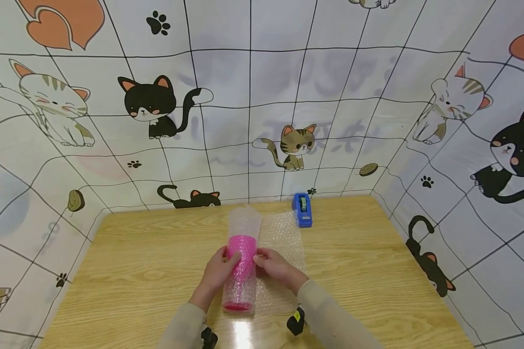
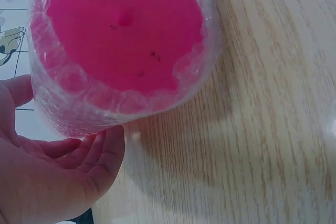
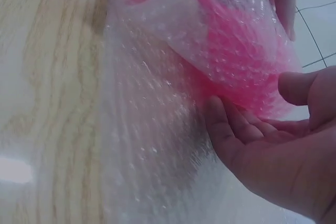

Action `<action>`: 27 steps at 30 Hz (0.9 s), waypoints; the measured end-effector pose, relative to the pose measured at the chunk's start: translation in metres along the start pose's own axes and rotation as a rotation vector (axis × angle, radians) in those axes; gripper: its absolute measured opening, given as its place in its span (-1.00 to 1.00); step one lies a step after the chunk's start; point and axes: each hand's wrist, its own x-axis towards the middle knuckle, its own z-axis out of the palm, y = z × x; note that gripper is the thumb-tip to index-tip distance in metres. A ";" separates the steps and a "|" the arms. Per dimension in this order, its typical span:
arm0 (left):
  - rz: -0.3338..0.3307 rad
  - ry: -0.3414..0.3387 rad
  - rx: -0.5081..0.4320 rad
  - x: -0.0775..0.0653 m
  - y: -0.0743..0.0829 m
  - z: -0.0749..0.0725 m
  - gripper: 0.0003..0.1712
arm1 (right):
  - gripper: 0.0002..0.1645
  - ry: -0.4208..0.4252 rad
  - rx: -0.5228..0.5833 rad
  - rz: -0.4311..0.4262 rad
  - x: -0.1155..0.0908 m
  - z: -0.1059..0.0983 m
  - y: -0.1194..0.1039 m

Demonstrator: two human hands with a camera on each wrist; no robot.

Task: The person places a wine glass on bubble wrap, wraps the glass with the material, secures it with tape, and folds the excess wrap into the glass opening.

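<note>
At the left of the head view, a pale wood-grained tabletop (image 1: 148, 261) is seen. Just left of the lower centre, the left hand (image 1: 216, 271) is set against the near side of a long pink-and-clear cylinder wrapped in transparent bubble wrap (image 1: 243, 252). By this hand the cylinder is held, the thumb being laid over its upper surface and the fingers being curled along its left side and partly beneath, as shown in the left wrist view.

The cylinder is placed lengthwise at the lower centre of the frame, its flat pink end turned toward the bottom edge. By judgement, it is likely to be light, with a firm core under a soft, springy skin. Its material cannot be told, so fragility is best assumed. Because it is round, rolling is to be expected, and the plastic film may be slippery. It is best held at mid-length from both sides, with light pressure, so that the bubbles are not crushed.

Right of it, a loose flat sheet of clear bubble wrap (image 1: 284, 237) is spread, limp and probably easily creased; it is best taken by an edge. Over this sheet the right hand (image 1: 279, 266) is extended; the cylinder's right side is gripped between its thumb and bent fingers, the fingers being tucked low beside the wrap.

Farther right and higher, a blue plastic tape dispenser (image 1: 303, 211) is seen beside the sheet's upper corner, touched by neither hand.
</note>
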 end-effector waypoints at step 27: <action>0.009 0.009 0.005 0.003 -0.002 0.001 -0.19 | -0.26 0.036 -0.054 0.014 0.003 0.005 -0.004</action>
